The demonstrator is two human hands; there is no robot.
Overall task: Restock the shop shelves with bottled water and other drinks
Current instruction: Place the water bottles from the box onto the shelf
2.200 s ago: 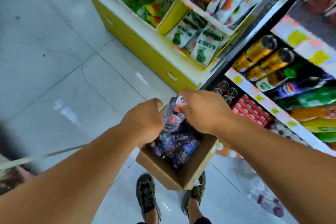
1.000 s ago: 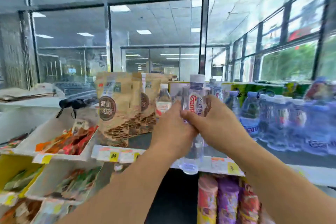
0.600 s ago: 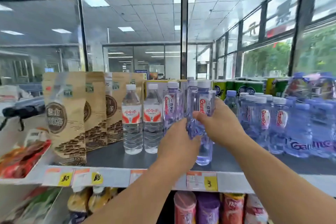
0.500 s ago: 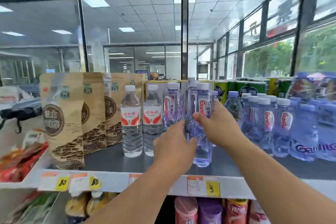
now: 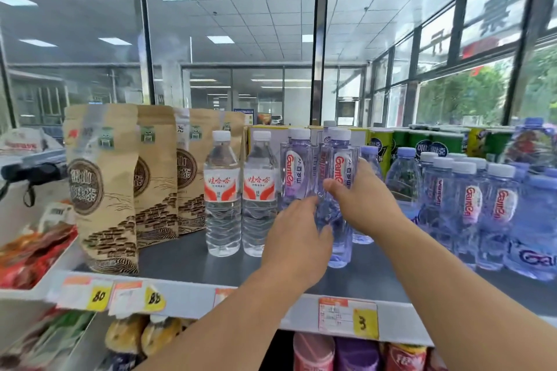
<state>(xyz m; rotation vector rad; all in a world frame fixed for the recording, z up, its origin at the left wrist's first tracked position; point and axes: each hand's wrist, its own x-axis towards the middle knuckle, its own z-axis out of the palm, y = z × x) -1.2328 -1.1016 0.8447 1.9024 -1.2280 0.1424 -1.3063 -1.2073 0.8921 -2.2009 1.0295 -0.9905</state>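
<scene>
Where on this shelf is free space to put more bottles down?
The bare grey shelf in front of the two red-label bottles, between the brown tea bags and the left hand, is free. A strip also lies bare along the front edge, right of the held bottle. The right side is crowded with purple bottles.

Pale violet bottles [image 5: 339, 178] with red-lettered white labels; clear bottles [image 5: 222, 193], red-and-white labels; brown pouches [image 5: 102, 187]; yellow price tags [image 5: 365, 323].
</scene>
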